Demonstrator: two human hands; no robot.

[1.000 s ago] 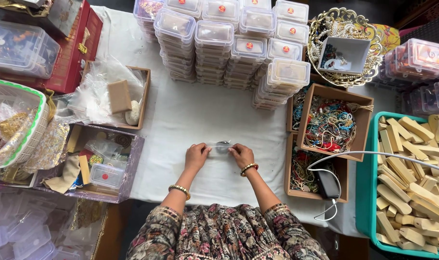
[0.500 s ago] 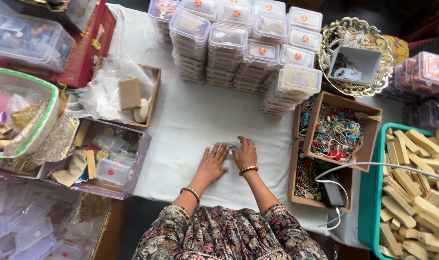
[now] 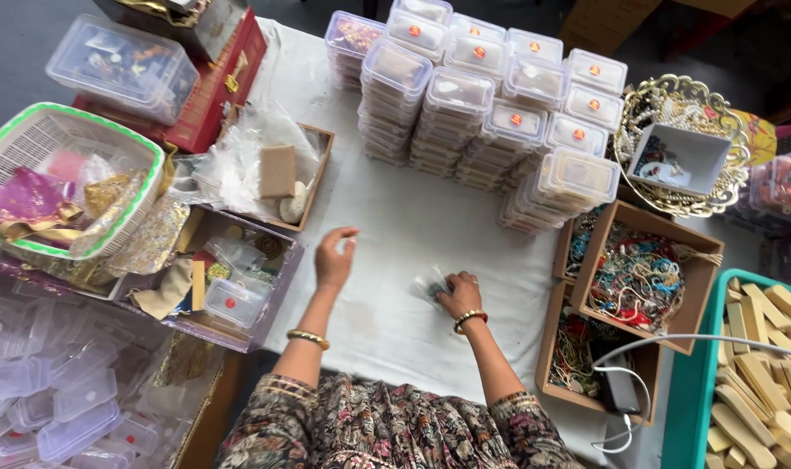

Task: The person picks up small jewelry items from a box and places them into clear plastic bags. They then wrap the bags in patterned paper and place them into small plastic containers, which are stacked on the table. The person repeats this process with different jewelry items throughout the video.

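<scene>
A white cloth (image 3: 430, 217) covers the table at centre frame. Clear plastic lidded boxes (image 3: 491, 95), stacked at upper centre, carry small round orange-red stickers. At upper left, a white plastic mesh basket with a green rim (image 3: 31, 143) holds pink, purple and gold fabric beside a dark red case (image 3: 226, 82). A gold filigree metal tray (image 3: 712, 113) sits at upper right, with a pale grey box inside. Brown cardboard boxes (image 3: 643, 278) at right hold multicoloured threads in red, green, blue and yellow. A teal plastic crate (image 3: 686, 391) at lower right contains pale tan wooden blocks. Dark floral-patterned sleeves (image 3: 395, 430) fill the bottom; gold bangles circle both wrists, the right (image 3: 469, 320) edged red.
</scene>
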